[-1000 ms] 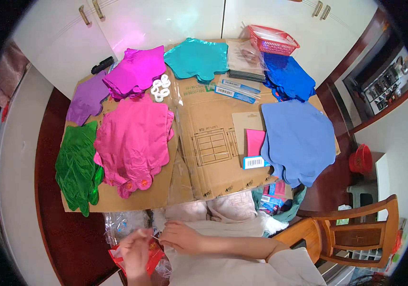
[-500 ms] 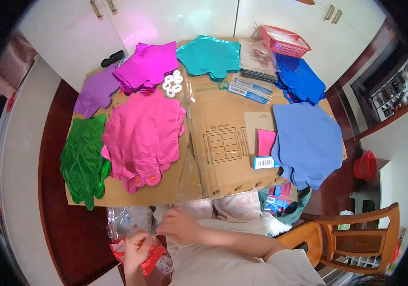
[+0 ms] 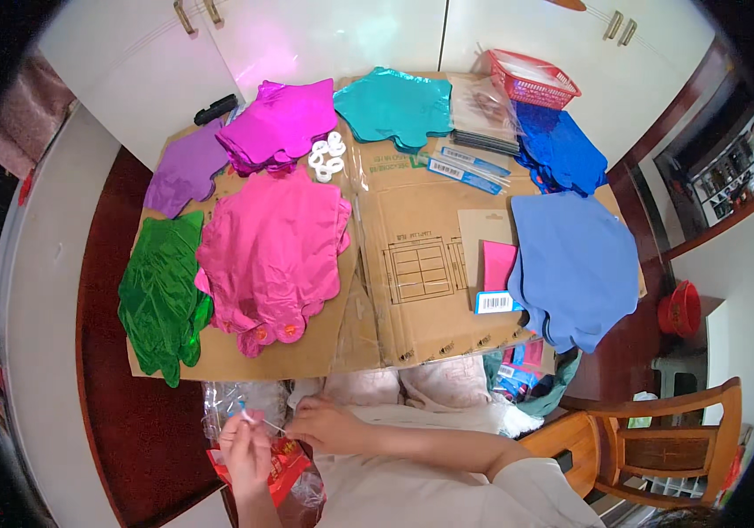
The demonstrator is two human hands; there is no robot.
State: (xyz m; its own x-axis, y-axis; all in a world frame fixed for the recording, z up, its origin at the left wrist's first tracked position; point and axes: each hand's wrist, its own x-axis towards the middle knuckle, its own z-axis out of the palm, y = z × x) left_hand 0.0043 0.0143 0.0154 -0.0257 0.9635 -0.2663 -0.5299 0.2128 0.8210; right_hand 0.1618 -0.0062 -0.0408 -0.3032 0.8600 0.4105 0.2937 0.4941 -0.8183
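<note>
Clear plastic bag point(image 3: 245, 400) with a red packet point(image 3: 280, 466) sits at the table's near edge, below the cardboard point(image 3: 412, 264). Left hand point(image 3: 245, 444) and right hand point(image 3: 328, 425) pinch a thin white stick point(image 3: 269, 426) between closed fingertips. Pink balloons point(image 3: 271, 251) and green balloons point(image 3: 161, 295) lie just beyond.

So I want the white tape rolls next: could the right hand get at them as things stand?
Probably not straight away. The right hand is pinching a thin stick with the left hand at the near edge; the tape rolls lie uncovered on the cardboard, far across.
</note>
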